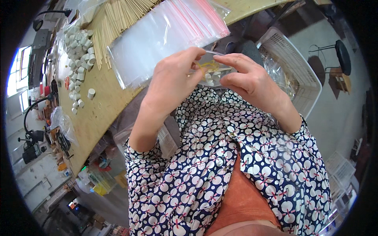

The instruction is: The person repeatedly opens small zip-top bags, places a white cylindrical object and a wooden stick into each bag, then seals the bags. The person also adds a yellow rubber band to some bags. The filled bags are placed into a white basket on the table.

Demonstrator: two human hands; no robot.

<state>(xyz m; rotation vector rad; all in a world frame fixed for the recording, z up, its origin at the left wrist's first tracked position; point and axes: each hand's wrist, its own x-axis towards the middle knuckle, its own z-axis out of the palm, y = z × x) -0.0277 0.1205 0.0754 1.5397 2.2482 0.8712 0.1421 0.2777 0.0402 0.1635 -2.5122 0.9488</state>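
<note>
Between my hands, close to my body, is a small clear plastic bag. White cylinder-shaped pieces, thin sticks and a yellow strand show in it. My left hand is closed on the bag's left side, with thumb and fingers bent together. On the other side, my right hand grips the bag's edge, its index finger stretched along the top. The fingers hide part of the bag. Just beyond lies a stack of flat clear zip bags with pink-red closure strips.
A yellowish table carries a heap of white cylinders and a large pile of thin wooden sticks. At the right stands a white plastic basket with clear bags inside. Farther right is a dark round stool.
</note>
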